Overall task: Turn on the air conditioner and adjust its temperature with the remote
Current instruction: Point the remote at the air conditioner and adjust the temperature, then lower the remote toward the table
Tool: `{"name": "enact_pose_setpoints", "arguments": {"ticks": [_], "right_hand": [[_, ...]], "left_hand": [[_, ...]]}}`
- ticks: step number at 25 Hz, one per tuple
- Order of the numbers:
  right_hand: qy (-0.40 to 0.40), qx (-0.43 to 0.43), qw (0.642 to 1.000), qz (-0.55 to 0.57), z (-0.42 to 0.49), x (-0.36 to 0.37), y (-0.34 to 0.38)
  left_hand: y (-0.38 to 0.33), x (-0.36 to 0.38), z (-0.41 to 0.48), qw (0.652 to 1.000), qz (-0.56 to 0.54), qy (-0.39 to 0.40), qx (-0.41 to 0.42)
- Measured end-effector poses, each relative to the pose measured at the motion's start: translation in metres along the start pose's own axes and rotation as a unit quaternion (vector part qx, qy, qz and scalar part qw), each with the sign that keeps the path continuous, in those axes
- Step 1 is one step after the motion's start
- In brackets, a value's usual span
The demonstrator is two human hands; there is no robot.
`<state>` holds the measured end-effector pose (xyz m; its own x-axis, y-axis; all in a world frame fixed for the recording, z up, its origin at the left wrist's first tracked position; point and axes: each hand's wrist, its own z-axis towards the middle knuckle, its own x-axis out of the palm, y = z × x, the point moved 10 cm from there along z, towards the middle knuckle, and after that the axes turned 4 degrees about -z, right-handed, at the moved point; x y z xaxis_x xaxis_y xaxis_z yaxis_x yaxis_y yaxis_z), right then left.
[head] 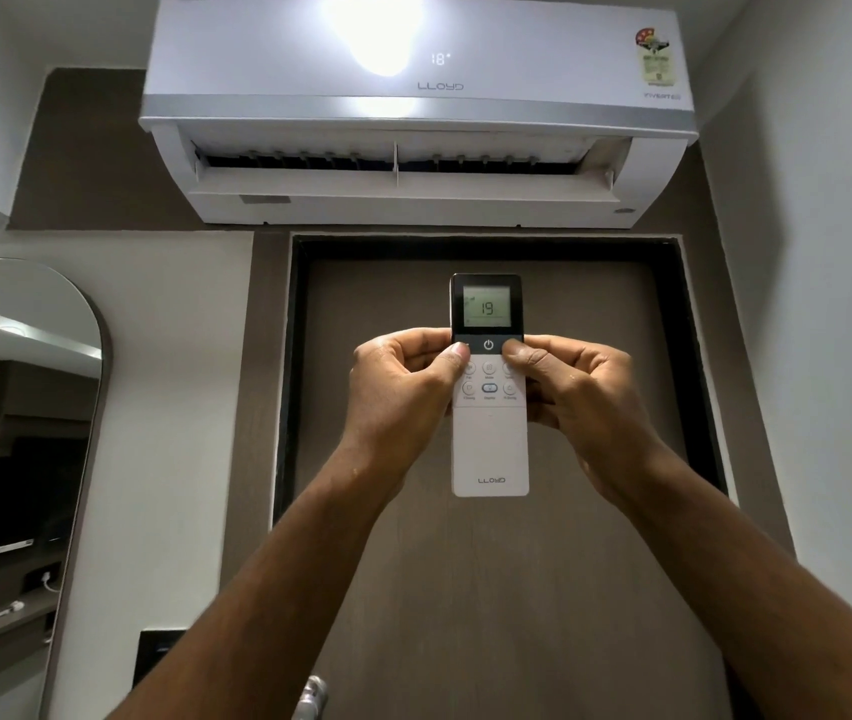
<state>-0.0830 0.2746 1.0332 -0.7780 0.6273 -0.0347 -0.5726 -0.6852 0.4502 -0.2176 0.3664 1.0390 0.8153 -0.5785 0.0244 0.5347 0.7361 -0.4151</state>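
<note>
A white wall-mounted air conditioner (517,59) hangs above a door; its louvre is open and its front display reads 18. I hold a white remote (489,449) upright in front of the door, its dark top screen showing 19. My left hand (403,392) grips the remote's left edge, thumb resting on the button at the left of the power key. My right hand (574,392) grips the right edge, thumb pressed on the button at the right of the power key.
A brown door (517,589) in a dark frame fills the middle, with a metal handle (312,696) at the bottom. An arched mirror (18,407) stands on the left wall, a dark switch plate (156,654) beside it. White walls close in on both sides.
</note>
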Motion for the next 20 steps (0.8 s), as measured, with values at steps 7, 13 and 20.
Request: {"name": "enact_pose_setpoints", "arguments": {"ticks": [7,13,20], "right_hand": [[-0.017,0.018,0.999,-0.023,-0.011,-0.017,-0.011],[-0.016,0.117,0.991,-0.064,-0.065,-0.048,-0.076],[-0.075,0.289,0.949,-0.098,-0.206,-0.127,-0.173]], "left_hand": [[0.024,0.017,-0.007,0.998,-0.036,0.012,-0.052],[0.090,0.055,-0.058,0.984,-0.078,0.059,-0.149],[0.195,0.145,-0.186,0.928,-0.122,0.151,-0.318]]}}
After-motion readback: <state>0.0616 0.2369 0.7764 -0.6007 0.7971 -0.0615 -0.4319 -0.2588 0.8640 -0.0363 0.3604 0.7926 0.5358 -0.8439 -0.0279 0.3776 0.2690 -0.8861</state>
